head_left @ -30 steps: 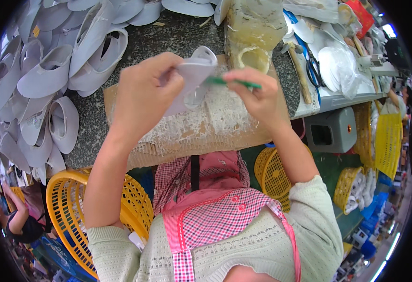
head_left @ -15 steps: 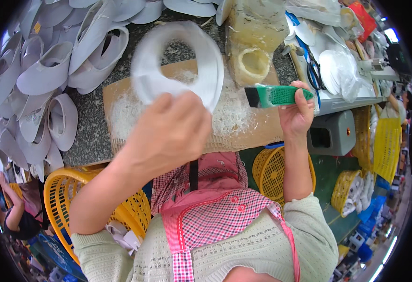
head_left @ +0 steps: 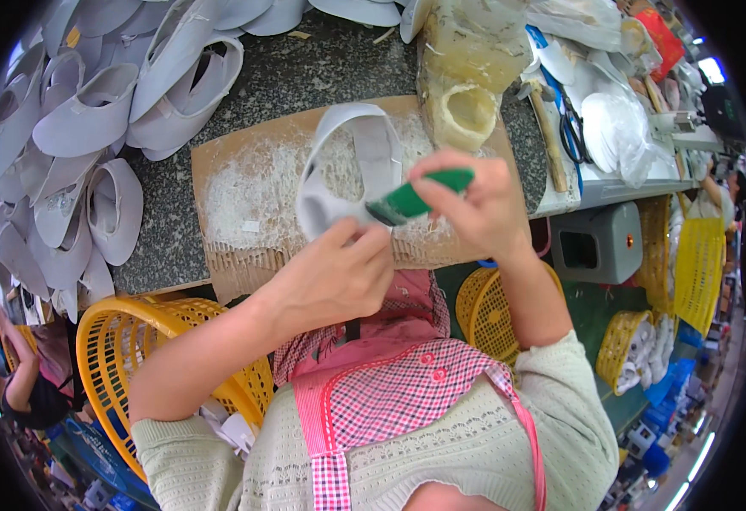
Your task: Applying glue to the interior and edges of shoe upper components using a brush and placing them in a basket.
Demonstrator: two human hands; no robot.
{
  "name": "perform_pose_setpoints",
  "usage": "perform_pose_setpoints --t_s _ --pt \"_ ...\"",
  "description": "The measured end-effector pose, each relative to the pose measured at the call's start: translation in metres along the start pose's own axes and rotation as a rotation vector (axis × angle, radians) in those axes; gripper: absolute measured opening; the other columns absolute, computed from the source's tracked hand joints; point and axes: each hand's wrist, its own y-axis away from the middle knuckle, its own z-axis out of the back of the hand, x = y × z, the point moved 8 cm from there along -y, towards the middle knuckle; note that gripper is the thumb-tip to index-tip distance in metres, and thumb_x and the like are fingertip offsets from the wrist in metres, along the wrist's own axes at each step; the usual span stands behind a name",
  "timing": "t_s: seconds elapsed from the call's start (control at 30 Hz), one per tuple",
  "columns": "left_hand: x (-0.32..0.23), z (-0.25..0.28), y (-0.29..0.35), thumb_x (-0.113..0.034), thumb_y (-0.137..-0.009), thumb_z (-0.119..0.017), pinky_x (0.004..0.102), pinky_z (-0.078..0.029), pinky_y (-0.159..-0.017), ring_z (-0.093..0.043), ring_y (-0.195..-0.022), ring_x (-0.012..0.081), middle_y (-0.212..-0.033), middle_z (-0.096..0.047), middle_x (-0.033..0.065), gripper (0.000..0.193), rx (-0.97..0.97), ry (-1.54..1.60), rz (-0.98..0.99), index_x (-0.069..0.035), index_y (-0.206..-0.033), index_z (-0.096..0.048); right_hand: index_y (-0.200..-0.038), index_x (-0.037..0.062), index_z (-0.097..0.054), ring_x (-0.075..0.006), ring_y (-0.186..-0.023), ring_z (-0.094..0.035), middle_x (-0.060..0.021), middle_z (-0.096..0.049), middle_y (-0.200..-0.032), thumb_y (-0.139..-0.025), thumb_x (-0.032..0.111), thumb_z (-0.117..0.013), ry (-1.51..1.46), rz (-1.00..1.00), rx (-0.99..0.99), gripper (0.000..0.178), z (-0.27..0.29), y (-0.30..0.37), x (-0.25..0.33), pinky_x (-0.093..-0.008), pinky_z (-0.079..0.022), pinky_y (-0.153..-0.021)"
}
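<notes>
Green brush (head_left: 422, 199) pinched slantwise, the right hand (head_left: 480, 204) leans toward the left hand (head_left: 345, 271).

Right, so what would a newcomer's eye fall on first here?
The eye probably lands on the green brush in the right hand, its dark tip at a pale shoe piece in the left hand, mid-picture over cardboard. Next come the heaped pale shoe pieces, upper left, and the yellow basket, lower left.

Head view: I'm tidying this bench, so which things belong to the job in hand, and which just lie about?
In the job:
- white shoe upper, in the left hand
- green brush, in the right hand
- cardboard sheet, beneath
- crusted container, probably

Seemingly lying about:
- scissors
- wooden stick
- clear plastic bag
</notes>
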Motion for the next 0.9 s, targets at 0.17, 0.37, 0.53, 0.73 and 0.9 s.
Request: perform_pose_setpoints --t_s 0.17,0.37,0.53,0.73,0.9 --pt "0.005 0.002 0.023 -0.012 -0.064 -0.055 0.0304 -0.041 -0.068 -0.050 -0.084 0.0197 -0.089 -0.055 0.0092 0.024 -0.232 0.141 0.198 -0.001 -0.086 -0.057 -0.079 0.0041 -0.060 -0.0195 -0.053 -0.058 -0.0115 -0.060 -0.066 -0.074 0.007 -0.058 0.088 0.243 -0.328 0.006 0.017 -0.022 -0.002 -0.0252 -0.042 -0.049" --pt "0.023 0.001 0.046 -0.006 -0.061 -0.057 0.0331 -0.046 -0.070 -0.054 -0.085 0.0248 -0.099 -0.056 0.0111 0.028 -0.268 0.141 0.432 -0.002 -0.090 -0.057 -0.083 -0.0004 -0.061 -0.0147 -0.054 -0.059 -0.0096 -0.062 -0.067 -0.075 0.002 -0.057 -0.175 0.006 -0.126 0.010 0.010 -0.008 0.006 -0.0243 -0.046 -0.051" --pt "0.018 -0.017 0.064 -0.005 -0.062 -0.058 0.0318 -0.048 -0.067 -0.056 -0.080 0.0254 -0.094 -0.058 0.0109 0.024 -0.338 0.261 0.457 -0.001 -0.085 -0.058 -0.084 0.0034 -0.062 -0.0178 -0.057 -0.058 -0.0088 -0.060 -0.070 -0.067 -0.001 -0.063 -0.012 0.469 -0.088 0.018 -0.039 -0.003 0.026 -0.0244 -0.044 -0.047" --pt "0.023 -0.023 0.072 -0.002 -0.060 -0.062 0.0317 -0.048 -0.067 -0.056 -0.079 0.0250 -0.090 -0.059 0.0108 0.024 -0.462 0.377 0.534 0.000 -0.083 -0.059 -0.084 0.0061 -0.061 -0.0184 -0.056 -0.056 -0.0048 -0.059 -0.069 -0.059 -0.002 -0.062 0.318 0.708 -0.275 0.026 -0.042 0.013 0.022 -0.0262 -0.043 -0.046" --pt "0.027 -0.023 0.074 -0.001 -0.058 -0.063 0.0313 -0.047 -0.066 -0.056 -0.077 0.0250 -0.088 -0.060 0.0102 0.023 -0.509 0.404 0.561 0.000 -0.081 -0.059 -0.084 0.0073 -0.061 -0.0181 -0.056 -0.056 -0.0046 -0.060 -0.074 -0.057 0.001 -0.061 0.406 0.810 -0.244 0.028 -0.061 0.002 0.021 -0.0270 -0.044 -0.047"
